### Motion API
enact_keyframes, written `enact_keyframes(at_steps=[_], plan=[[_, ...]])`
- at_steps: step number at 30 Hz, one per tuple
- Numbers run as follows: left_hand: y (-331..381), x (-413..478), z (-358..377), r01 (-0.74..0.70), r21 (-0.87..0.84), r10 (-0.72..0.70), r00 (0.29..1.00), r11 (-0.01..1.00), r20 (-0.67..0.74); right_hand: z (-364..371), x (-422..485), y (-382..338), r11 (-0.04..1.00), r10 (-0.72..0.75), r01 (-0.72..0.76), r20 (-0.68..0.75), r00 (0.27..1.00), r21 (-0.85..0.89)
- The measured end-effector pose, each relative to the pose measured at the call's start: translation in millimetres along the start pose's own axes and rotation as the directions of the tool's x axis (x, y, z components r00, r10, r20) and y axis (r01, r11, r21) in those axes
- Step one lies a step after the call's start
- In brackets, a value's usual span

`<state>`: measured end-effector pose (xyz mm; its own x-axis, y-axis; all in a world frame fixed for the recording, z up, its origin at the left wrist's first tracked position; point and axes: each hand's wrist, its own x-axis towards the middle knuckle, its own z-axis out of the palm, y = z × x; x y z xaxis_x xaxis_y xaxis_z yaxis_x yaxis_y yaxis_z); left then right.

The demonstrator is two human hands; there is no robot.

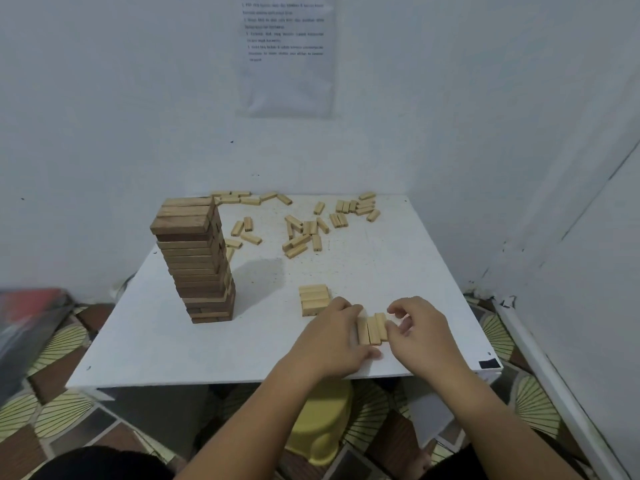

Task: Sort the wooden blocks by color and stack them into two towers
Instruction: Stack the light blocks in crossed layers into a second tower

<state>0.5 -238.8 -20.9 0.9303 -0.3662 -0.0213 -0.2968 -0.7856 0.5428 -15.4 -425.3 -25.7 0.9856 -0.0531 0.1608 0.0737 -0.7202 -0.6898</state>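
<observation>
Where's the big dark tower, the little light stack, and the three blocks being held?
dark tower [194, 261]: head view, middle of its front face.
little light stack [314, 299]: head view, its middle.
three held blocks [372, 329]: head view, the middle block.

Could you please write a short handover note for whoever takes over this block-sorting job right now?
Left hand and right hand: both hold a row of three light blocks lying on the table.
Done: dark tower stands at left; light stack just begun, beside the left hand.
Left: many loose light blocks lie scattered at the far side; they go onto the light stack.
</observation>
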Motion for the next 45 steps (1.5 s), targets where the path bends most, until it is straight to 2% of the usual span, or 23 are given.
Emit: enact_keyframes(at_steps=[4,8,11,14,16,18,20,23,25,27,30,40,45], plan=[[-14,-16,-2,-0.001,-0.151,-0.010,0.997,0.989,-0.073,10,4,-15,0.982,0.099,-0.081,0.098,0.990,-0.169],[-24,-28,-5,-0.018,-0.208,-0.010,0.991,0.978,-0.135,22,7,-22,0.952,0.075,-0.030,0.139,0.987,-0.304],[-27,-34,-8,-0.043,-0.213,0.010,0.988,0.976,-0.155,20,10,-18,0.955,-0.054,0.121,0.241,0.969,-0.273],[-32,-43,-8,-0.055,-0.177,0.021,0.982,0.983,-0.189,17,11,-15,0.927,-0.244,0.340,0.430,0.869,-0.161],[-35,-52,-5,-0.050,-0.154,0.016,0.977,0.987,-0.210,17,8,-12,0.915,-0.298,0.391,0.481,0.825,-0.104],[-37,-59,0,-0.046,-0.111,0.020,0.974,0.993,-0.227,17,3,-8,0.928,-0.306,0.367,0.435,0.847,-0.062],[-37,-65,4,-0.038,-0.025,0.030,0.963,0.999,-0.269,18,-4,-4,0.949,-0.249,0.298,0.339,0.907,-0.100],[-32,-71,15,-0.003,0.164,0.062,0.931,0.986,-0.359,20,-16,-3,0.916,-0.078,0.174,0.265,0.961,-0.361],[-24,-73,21,0.062,0.218,0.003,0.959,0.974,-0.284,23,-25,-1,0.850,0.006,0.151,0.297,0.955,-0.505],[-18,-72,28,0.093,0.248,-0.058,0.988,0.964,-0.142,27,-33,-1,0.807,0.005,0.183,0.317,0.949,-0.562],[-12,-67,30,0.070,0.315,-0.041,0.994,0.946,-0.096,33,-39,-4,0.799,-0.024,0.220,0.337,0.941,-0.560],[-14,-66,30,0.052,0.343,-0.035,0.998,0.938,-0.057,40,-40,-8,0.827,-0.047,0.214,0.316,0.948,-0.519],[-19,-68,22,0.091,0.296,-0.056,0.991,0.951,-0.125,32,-34,-5,0.902,-0.010,0.140,0.305,0.952,-0.409]])
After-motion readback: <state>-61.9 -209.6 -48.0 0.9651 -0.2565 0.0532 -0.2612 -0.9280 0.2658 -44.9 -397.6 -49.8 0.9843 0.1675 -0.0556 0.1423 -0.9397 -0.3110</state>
